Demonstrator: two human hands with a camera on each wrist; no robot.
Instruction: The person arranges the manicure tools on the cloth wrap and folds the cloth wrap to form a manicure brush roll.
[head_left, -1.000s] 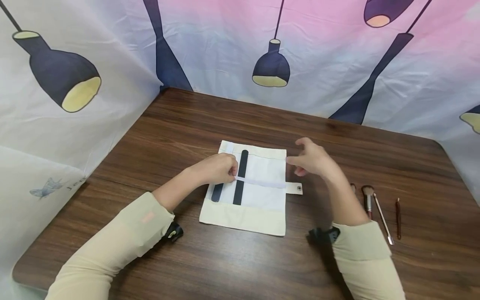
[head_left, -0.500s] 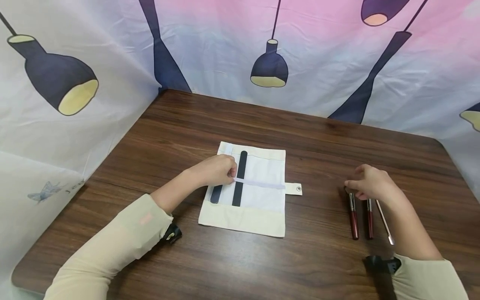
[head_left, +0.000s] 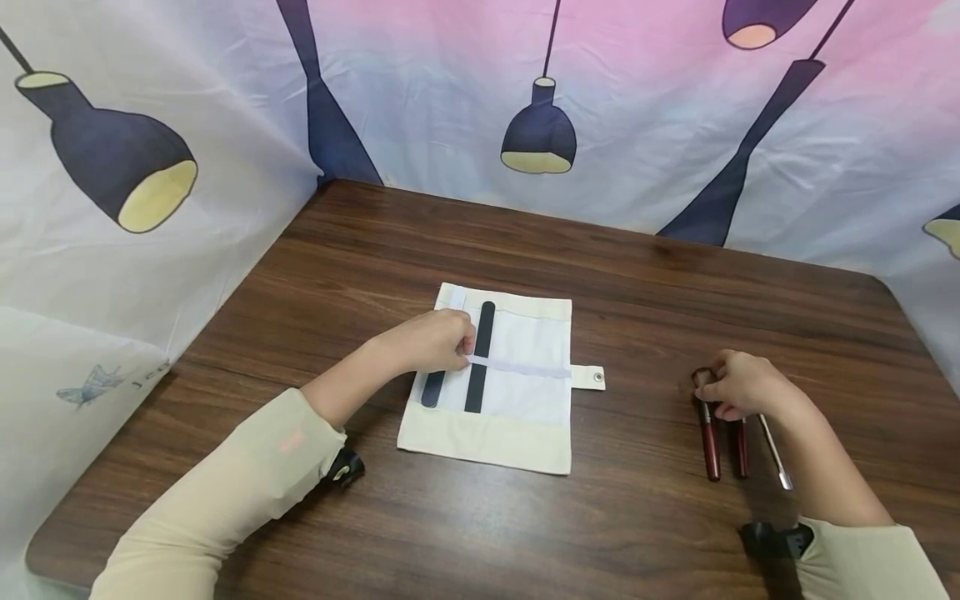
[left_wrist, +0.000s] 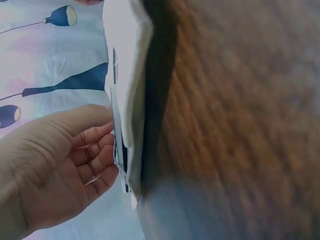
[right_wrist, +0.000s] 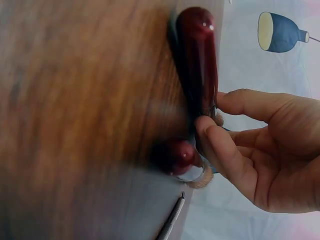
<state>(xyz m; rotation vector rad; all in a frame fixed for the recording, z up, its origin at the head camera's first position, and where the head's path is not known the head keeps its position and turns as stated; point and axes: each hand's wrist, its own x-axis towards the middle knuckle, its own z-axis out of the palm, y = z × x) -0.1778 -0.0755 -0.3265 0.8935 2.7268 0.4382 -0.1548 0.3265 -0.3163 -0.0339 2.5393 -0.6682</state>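
Observation:
A cream cloth roll-up pouch (head_left: 487, 437) lies unrolled on the table. Across its middle runs a white elastic band (head_left: 525, 367), whose left part my left hand (head_left: 442, 340) pinches between thumb and fingers. Under the band sits a black flat strip with a rounded end (head_left: 486, 329), like a nail file; a second dark strip (head_left: 432, 389) is partly covered by that hand. Over to the right, my right hand (head_left: 746, 385) pinches a makeup brush with a dark red handle (right_wrist: 200, 60) near its ferrule. The brush still lies along the table, its bristle end partly hidden.
Beside the held brush lies another red-handled brush (head_left: 742, 454), then a thin metal tool with a flat tip (head_left: 776, 454). The pouch's snap tab (head_left: 588, 377) sticks out right. A printed cloth backdrop (head_left: 450, 108) rises behind the wooden table (head_left: 480, 533).
My right hand has moved from the pouch's right edge across to the brushes, then down onto the leftmost one, and now grips it. My left hand stays at the band.

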